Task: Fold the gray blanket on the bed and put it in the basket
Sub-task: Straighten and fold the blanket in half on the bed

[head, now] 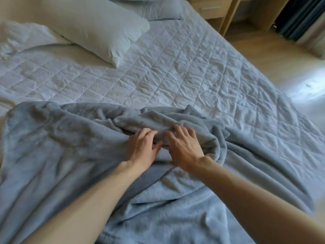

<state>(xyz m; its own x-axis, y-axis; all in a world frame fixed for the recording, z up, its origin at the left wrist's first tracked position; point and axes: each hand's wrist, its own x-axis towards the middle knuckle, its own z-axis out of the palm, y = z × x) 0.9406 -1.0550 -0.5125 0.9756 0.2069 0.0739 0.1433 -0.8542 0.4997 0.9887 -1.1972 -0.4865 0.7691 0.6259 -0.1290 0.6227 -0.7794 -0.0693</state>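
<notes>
The gray fleece blanket (58, 147) lies rumpled over the near half of the bed, bunched into folds at its middle. My left hand (142, 148) lies on that bunched ridge with its fingers spread and slightly bent into the fabric. My right hand (184, 148) rests just beside it, fingers spread on the same ridge. Neither hand visibly pinches the cloth. No basket is in view.
The bed has a white quilted cover (167, 71). Two pillows (98, 27) lie at its head on the left. A wooden nightstand (211, 7) stands at the far side, dark curtains (299, 16) hang at top right, and wooden floor (281, 55) runs along the bed's right.
</notes>
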